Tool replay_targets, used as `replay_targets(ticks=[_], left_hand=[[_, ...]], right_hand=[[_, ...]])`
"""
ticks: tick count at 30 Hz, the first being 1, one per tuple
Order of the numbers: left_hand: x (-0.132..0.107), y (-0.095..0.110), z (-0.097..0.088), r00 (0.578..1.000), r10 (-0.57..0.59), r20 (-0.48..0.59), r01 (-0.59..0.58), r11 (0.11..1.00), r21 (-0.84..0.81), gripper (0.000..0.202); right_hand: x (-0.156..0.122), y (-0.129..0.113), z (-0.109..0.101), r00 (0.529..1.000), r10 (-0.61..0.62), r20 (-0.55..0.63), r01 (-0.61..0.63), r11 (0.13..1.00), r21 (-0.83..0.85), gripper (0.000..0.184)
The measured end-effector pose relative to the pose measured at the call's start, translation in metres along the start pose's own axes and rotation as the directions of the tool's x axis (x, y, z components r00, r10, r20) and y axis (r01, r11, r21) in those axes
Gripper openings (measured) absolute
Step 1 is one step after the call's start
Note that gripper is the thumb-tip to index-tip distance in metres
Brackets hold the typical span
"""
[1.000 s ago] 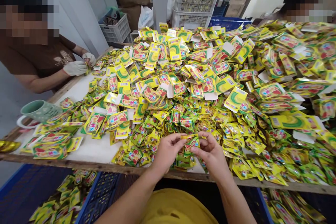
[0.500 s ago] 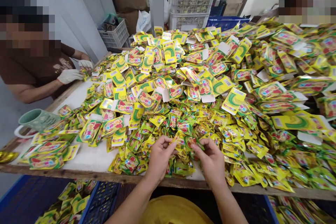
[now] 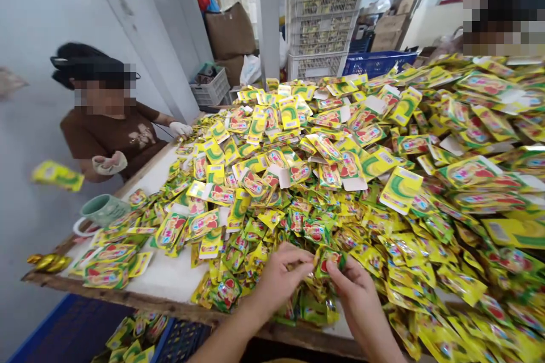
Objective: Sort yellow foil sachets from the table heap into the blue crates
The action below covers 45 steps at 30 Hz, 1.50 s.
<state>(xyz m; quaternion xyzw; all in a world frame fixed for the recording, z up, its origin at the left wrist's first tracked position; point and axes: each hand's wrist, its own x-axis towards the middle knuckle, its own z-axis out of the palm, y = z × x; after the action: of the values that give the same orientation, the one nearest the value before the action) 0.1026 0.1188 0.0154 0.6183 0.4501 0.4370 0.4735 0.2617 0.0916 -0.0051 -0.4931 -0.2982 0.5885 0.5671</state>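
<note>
**Fingers (image 3: 303,265) pinching a sachet**

Narrowly closed, tips of left hand (image 3: 279,281) and right hand (image 3: 360,298) gripping one green-and-red sachet (image 3: 330,260) from both sides, at the near edge of the packet heap (image 3: 383,142), well right of the green mug (image 3: 104,210).

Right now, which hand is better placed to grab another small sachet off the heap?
Right, probably. Both hands pinch one sachet, but the right hand borders the dense heap, while the left hand faces a thinner scatter and bare table.
</note>
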Motion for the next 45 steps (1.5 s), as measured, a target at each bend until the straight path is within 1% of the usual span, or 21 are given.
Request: replay_targets(ticks=[2,4,7,10,12,15,17,19,22,24,28,30,32,34,35,37,39,40,42,43,45], left_hand=[[0.018,0.009,-0.033,0.974,0.224,-0.032,-0.204,0.931,0.302,0.016],[0.042,0.014,-0.070,0.922,0.381,-0.061,-0.269,0.748,0.607,0.031],[0.086,0.009,-0.113,0.947,0.309,0.086,-0.220,0.432,0.875,0.065],[0.114,0.006,-0.135,0.965,0.206,0.162,-0.221,0.313,0.924,0.067],[0.117,0.012,-0.138,0.954,0.277,0.110,-0.199,0.317,0.927,0.057],[0.095,0.028,-0.128,0.901,0.427,-0.079,-0.115,0.411,0.905,0.052],[0.072,0.032,-0.114,0.891,0.416,-0.181,-0.063,0.508,0.859,0.057],[0.052,0.025,-0.102,0.917,0.338,-0.213,-0.013,0.559,0.829,0.059],[0.042,0.001,-0.101,0.925,0.276,-0.263,0.085,0.522,0.849,0.055],[0.044,-0.008,-0.112,0.889,0.308,-0.338,0.156,0.490,0.858,0.053],[0.046,0.007,-0.128,0.835,0.384,-0.395,0.182,0.484,0.856,0.053],[0.043,0.018,-0.125,0.860,0.359,-0.362,0.143,0.513,0.846,0.053],[0.041,0.022,-0.120,0.887,0.285,-0.364,0.183,0.506,0.843,0.054],[0.041,0.021,-0.121,0.886,0.208,-0.414,0.288,0.454,0.843,0.052],[0.043,0.019,-0.125,0.871,0.191,-0.452,0.335,0.441,0.832,0.052],[0.047,0.018,-0.137,0.814,0.208,-0.542,0.381,0.513,0.770,0.056],[0.049,0.021,-0.151,0.745,0.184,-0.641,0.331,0.733,0.595,0.060],[0.047,0.025,-0.155,0.735,0.106,-0.670,0.271,0.859,0.434,0.059],[0.038,0.034,-0.157,0.794,-0.132,-0.593,0.149,0.989,-0.020,0.056],[0.031,0.037,-0.153,0.847,-0.239,-0.476,0.125,0.958,-0.257,0.056],[0.016,0.037,-0.136,0.927,-0.331,-0.177,0.163,0.780,-0.604,0.061]], right_hand=[[0.000,-0.009,-0.007,1.000,-0.021,-0.007,0.020,0.998,-0.054,0.029],[-0.003,-0.016,-0.011,0.999,-0.029,-0.036,0.026,0.996,-0.088,0.029],[-0.006,-0.018,-0.011,0.998,-0.014,-0.054,0.010,0.997,-0.075,0.029],[-0.008,-0.017,-0.009,0.996,0.008,-0.085,-0.009,1.000,-0.011,0.037],[-0.009,-0.015,-0.010,0.994,0.014,-0.112,-0.011,0.999,0.031,0.046],[-0.009,-0.011,-0.013,0.995,0.004,-0.097,-0.003,1.000,0.008,0.048],[-0.006,-0.007,-0.016,0.998,-0.007,-0.064,0.003,0.998,-0.062,0.044],[-0.003,-0.002,-0.017,1.000,0.011,-0.028,-0.014,0.992,-0.126,0.044],[0.000,0.003,-0.016,0.998,0.056,0.012,-0.053,0.985,-0.166,0.047],[0.001,0.004,-0.016,0.999,0.051,0.019,-0.046,0.979,-0.197,0.047],[0.003,0.005,-0.021,0.999,-0.001,0.054,0.018,0.952,-0.306,0.040],[0.007,0.009,-0.023,0.998,-0.021,0.064,0.040,0.946,-0.322,0.040],[0.009,0.015,-0.023,0.995,-0.074,0.061,0.092,0.929,-0.359,0.041],[0.010,0.020,-0.021,0.979,-0.186,0.083,0.203,0.844,-0.496,0.038],[0.010,0.022,-0.019,0.959,-0.257,0.117,0.275,0.756,-0.594,0.034],[0.008,0.025,-0.016,0.901,-0.371,0.226,0.399,0.503,-0.767,0.030],[0.005,0.025,-0.013,0.843,-0.440,0.309,0.450,0.263,-0.853,0.032],[0.003,0.026,-0.013,0.818,-0.473,0.326,0.452,0.180,-0.873,0.032],[0.001,0.028,-0.014,0.773,-0.531,0.348,0.454,0.081,-0.887,0.028],[0.001,0.030,-0.015,0.751,-0.556,0.357,0.463,0.057,-0.885,0.024],[0.005,0.037,-0.018,0.719,-0.585,0.375,0.491,0.046,-0.870,0.017]])
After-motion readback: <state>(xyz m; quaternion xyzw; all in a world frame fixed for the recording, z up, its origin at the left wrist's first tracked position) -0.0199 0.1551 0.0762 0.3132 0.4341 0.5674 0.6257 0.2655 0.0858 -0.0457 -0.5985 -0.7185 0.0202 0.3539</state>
